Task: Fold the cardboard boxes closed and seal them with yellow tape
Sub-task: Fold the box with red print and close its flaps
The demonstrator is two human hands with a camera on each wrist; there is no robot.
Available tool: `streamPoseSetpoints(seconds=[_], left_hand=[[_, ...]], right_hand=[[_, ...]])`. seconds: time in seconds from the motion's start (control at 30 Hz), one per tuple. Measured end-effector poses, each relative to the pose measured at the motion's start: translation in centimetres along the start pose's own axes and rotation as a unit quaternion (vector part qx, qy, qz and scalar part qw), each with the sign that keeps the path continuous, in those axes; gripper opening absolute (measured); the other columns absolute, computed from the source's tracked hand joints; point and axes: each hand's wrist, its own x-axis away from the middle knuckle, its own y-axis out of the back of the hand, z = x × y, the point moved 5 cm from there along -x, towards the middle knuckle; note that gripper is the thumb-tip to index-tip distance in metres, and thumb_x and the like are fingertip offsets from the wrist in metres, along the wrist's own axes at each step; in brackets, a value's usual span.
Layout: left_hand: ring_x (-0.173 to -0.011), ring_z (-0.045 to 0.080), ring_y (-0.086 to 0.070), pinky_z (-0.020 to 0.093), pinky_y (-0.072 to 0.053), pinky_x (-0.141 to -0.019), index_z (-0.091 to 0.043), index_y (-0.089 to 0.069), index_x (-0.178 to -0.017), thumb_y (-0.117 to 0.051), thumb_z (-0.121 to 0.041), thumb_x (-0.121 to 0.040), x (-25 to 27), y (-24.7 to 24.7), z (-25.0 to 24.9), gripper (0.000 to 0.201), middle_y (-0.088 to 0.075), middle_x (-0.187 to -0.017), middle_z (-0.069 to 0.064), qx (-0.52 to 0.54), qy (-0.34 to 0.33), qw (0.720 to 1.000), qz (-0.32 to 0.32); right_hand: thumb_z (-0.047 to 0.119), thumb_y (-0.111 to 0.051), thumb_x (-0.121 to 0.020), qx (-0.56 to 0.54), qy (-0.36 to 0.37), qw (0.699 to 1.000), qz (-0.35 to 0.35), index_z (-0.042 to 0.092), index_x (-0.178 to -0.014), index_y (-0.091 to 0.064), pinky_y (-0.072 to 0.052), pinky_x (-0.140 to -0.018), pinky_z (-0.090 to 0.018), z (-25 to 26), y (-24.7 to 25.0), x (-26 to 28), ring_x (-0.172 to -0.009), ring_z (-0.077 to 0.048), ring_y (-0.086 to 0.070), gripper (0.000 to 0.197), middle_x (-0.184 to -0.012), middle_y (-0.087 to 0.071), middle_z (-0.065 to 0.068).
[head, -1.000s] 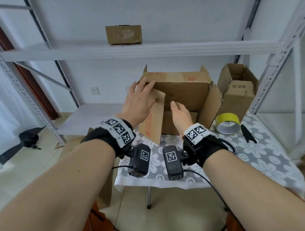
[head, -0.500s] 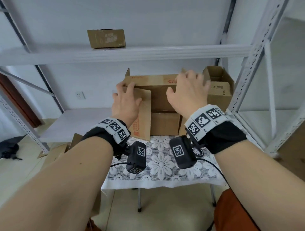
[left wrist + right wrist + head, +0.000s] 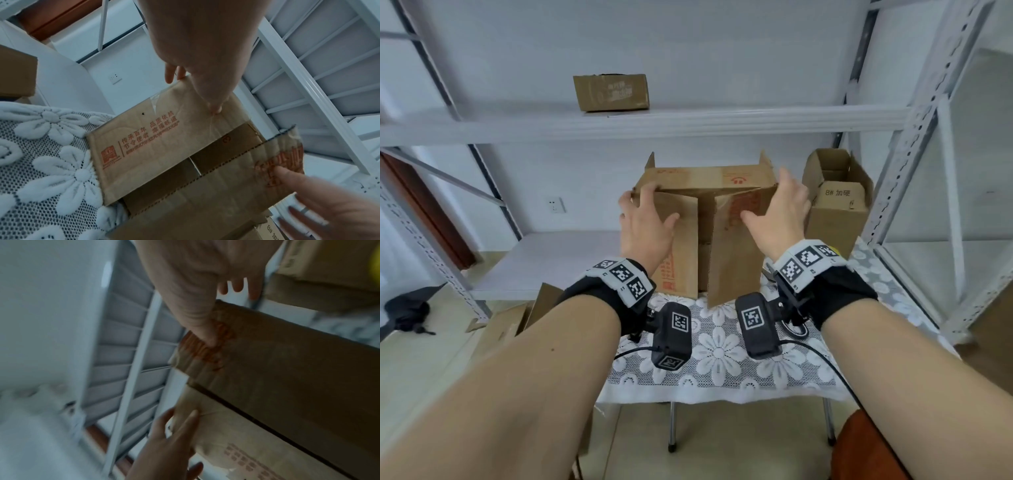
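A big cardboard box (image 3: 709, 176) lies on the table with its open end facing me. My left hand (image 3: 645, 222) presses the left flap (image 3: 681, 260) inward, thumb flat on it (image 3: 214, 107), fingers reaching past the box's left edge. My right hand (image 3: 780, 212) pushes the right flap (image 3: 732, 260) inward with spread fingers, thumb on the red print (image 3: 209, 339). A narrow gap stays between the two flaps. Of the yellow tape only a sliver (image 3: 834, 250) shows behind my right wrist.
A smaller open box (image 3: 839, 212) stands to the right, close to my right hand. Another box (image 3: 611, 92) sits on the upper shelf. The lace-covered table (image 3: 719, 356) is small, with metal rack posts (image 3: 914, 137) right. Flat cardboard (image 3: 517, 318) lies on the floor, left.
My right hand came up from inside the box, went to its right side and swung the right flap inward. The left hand stayed on the left flap.
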Motion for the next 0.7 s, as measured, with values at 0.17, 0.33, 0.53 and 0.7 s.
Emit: streamPoseSetpoints(seconds=[0.17,0.33,0.53,0.7], left_hand=[[-0.138,0.029,-0.037,0.047,-0.033,-0.113,-0.025,0.003,-0.155,-0.069,-0.042,-0.086,-0.6,-0.5,2.1,0.102,-0.032,-0.153,0.014,0.130,0.072,0.988,0.038],[-0.129,0.020,-0.047,0.043,-0.041,-0.108,-0.013,-0.017,-0.149,-0.071,-0.052,-0.080,-0.5,-1.6,3.4,0.096,-0.044,-0.144,0.004,0.271,0.153,0.946,0.086],[-0.122,0.015,-0.048,0.033,-0.042,-0.101,-0.016,-0.021,-0.146,-0.069,-0.062,-0.077,-0.4,-1.7,3.3,0.096,-0.046,-0.137,-0.002,0.309,0.156,0.937,0.051],[-0.132,0.022,-0.042,0.048,-0.038,-0.109,-0.029,-0.022,-0.145,-0.058,-0.097,-0.034,0.5,-1.2,2.1,0.136,-0.044,-0.142,0.000,0.285,0.163,0.945,0.009]], right_hand=[[0.034,-0.083,-0.069,-0.148,-0.089,0.981,0.084,0.013,-0.151,-0.007,-0.022,-0.117,-0.042,-3.3,-2.5,-0.9,-0.142,-0.022,-0.025,0.114,-0.154,-0.024,-0.006],[0.028,-0.084,-0.070,-0.177,-0.085,0.977,0.079,0.016,-0.147,-0.015,-0.030,-0.111,-0.037,-4.1,-3.8,-1.1,-0.134,-0.019,-0.037,0.103,-0.145,-0.037,-0.004],[0.076,-0.063,-0.064,-0.284,-0.110,0.948,0.090,0.031,-0.149,-0.017,-0.027,-0.114,-0.045,-2.3,-3.9,-1.7,-0.135,-0.018,-0.037,0.106,-0.149,-0.037,0.005],[0.071,-0.063,-0.070,-0.281,-0.132,0.949,0.054,0.029,-0.145,-0.023,-0.029,-0.111,-0.044,-2.2,-3.1,-2.9,-0.130,-0.023,-0.040,0.094,-0.143,-0.040,-0.002]])
